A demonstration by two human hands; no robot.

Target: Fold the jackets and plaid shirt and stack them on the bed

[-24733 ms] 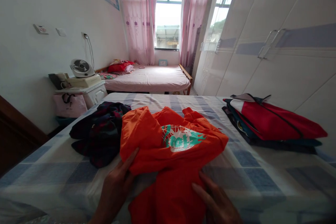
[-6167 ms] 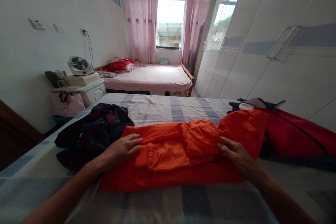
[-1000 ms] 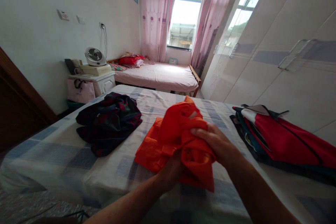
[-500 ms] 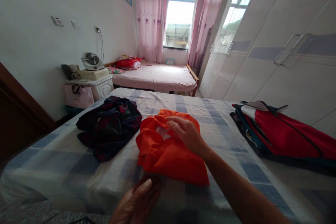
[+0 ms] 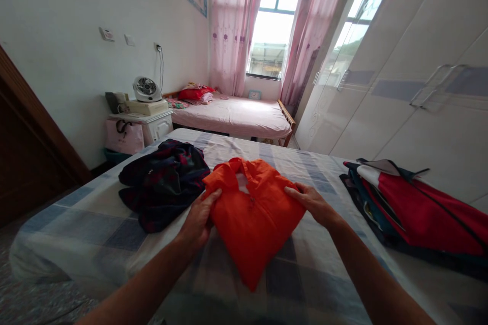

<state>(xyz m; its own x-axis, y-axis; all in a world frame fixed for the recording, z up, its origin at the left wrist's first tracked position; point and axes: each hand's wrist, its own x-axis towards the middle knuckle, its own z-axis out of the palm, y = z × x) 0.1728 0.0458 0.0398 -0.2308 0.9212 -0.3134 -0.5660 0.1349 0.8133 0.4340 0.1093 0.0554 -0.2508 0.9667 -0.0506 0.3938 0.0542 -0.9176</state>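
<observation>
An orange collared jacket (image 5: 255, 218), folded into a bundle with its collar toward the far side, is held between both hands over the bed. My left hand (image 5: 200, 216) grips its left edge, thumb on top and fingers underneath. On the opposite edge, my right hand (image 5: 310, 203) pinches the cloth the same way. The jacket's near end narrows to a point and hangs toward me. Left of it lies a crumpled dark plaid garment (image 5: 163, 183), close to my left hand.
A blue-and-white checked sheet (image 5: 152, 259) covers the near bed. At the right rests a stack of folded clothes, red on top (image 5: 423, 208). Beyond are a pink bed (image 5: 236, 114), a nightstand (image 5: 160, 127) with a fan (image 5: 147, 89), and a white wardrobe (image 5: 400, 127) along the right.
My left hand has come up from the near edge to grip the jacket's left side. My right hand has moved from the collar to the right edge. The collar now lies straighter.
</observation>
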